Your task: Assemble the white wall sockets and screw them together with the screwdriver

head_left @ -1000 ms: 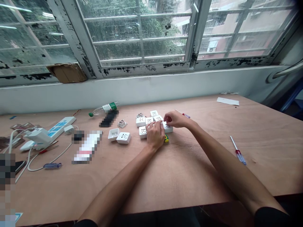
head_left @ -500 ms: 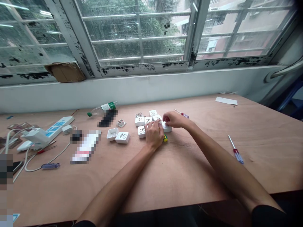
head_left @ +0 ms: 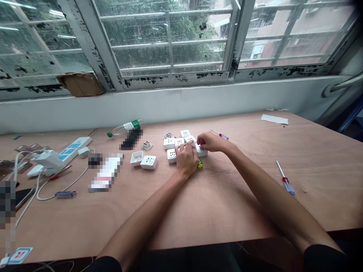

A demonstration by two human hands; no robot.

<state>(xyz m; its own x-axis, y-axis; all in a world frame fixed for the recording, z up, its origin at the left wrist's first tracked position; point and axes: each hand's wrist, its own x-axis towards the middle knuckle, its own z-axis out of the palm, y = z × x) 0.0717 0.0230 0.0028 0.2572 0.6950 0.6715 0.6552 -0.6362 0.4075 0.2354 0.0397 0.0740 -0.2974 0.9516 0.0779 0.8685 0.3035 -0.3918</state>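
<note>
Over a smooth, pale plywood tabletop (head_left: 235,204), the left hand (head_left: 186,160) curls its fingers down onto a cluster of square white plastic socket modules (head_left: 171,155). The right hand (head_left: 212,142) bunches its fingertips together above the cluster's right edge; whether they pinch anything, I cannot tell. Further left, an open square white plastic casing (head_left: 137,158) sits just beside 1 separate square white socket module (head_left: 149,162).
</note>
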